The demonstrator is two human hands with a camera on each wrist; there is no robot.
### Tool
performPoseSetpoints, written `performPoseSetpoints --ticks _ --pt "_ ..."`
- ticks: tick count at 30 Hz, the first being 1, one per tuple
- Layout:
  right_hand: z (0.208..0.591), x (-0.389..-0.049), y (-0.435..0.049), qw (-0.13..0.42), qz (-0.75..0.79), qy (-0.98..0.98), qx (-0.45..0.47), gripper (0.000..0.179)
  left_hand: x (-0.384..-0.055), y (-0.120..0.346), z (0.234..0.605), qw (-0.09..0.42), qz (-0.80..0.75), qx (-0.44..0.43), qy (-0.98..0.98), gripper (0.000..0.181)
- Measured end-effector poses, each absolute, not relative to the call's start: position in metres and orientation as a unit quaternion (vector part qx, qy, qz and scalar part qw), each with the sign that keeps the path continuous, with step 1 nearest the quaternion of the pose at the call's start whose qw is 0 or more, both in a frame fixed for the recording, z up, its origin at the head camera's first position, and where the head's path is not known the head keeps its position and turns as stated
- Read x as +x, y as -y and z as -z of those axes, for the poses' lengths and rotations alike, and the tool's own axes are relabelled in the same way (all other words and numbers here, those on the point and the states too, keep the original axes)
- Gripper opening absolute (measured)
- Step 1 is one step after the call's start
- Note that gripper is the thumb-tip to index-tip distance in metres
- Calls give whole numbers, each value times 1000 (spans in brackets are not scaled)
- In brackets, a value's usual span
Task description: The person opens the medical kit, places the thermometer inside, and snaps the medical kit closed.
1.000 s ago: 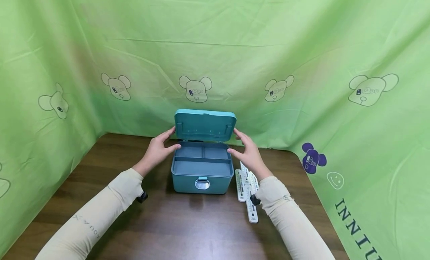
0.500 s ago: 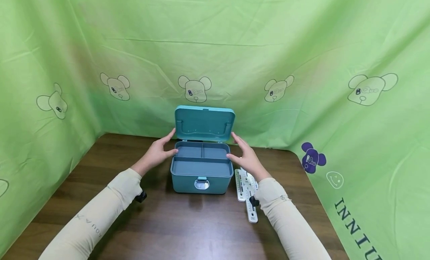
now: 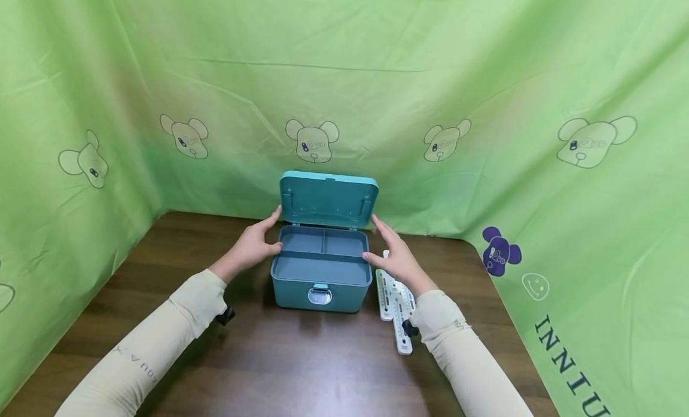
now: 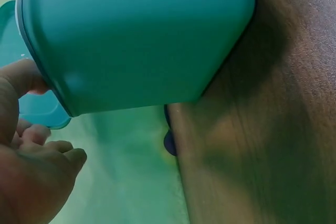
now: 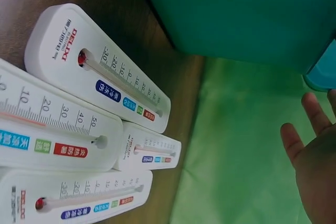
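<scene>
A teal storage box [image 3: 296,294] stands on the table, its lid [image 3: 329,198] raised at the back. Inside is a grey divided tray [image 3: 317,267] with one long front compartment and two smaller ones behind. At the box's left side is my left hand [image 3: 250,243], thumb at the rim and fingers reaching up by the lid's lower left corner. On the opposite side my right hand [image 3: 398,258] mirrors it, fingers extended beside the lid's lower right edge. In the left wrist view, the thumb [image 4: 26,77] touches the box's upper edge and the other fingers are loosely bent.
Several white thermometers [image 5: 100,66] lie in a cluster on the wooden table [image 3: 334,369], right of the box and partly under my right forearm. A green printed curtain [image 3: 377,94] surrounds the table at the back and sides. The box has a silver front latch [image 3: 320,295].
The lid leaned back a little, then tipped slightly forward again. My thumbs have slid down along the box's sides, and the box has shifted slightly left in view.
</scene>
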State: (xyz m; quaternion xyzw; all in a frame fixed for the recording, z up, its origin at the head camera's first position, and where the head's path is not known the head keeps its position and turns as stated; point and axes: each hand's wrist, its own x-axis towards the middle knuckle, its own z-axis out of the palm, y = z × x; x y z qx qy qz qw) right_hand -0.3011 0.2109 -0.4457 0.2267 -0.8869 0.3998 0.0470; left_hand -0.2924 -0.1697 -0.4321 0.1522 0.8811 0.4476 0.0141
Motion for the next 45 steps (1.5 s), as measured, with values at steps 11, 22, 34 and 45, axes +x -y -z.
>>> performPoseSetpoints --ticks 11,22,34,45 --pt "434 -281 -214 47 -355 900 247 100 -261 170 423 41 -460 143 -876 97" --pt "437 -289 -218 -8 -383 892 238 107 -272 175 426 76 -448 138 -880 102" --pt "448 -294 -222 -58 -415 880 224 99 -285 184 439 131 -484 166 -849 101" --pt "457 -293 -226 -81 -446 863 221 88 -286 190 452 159 -512 190 -822 100"
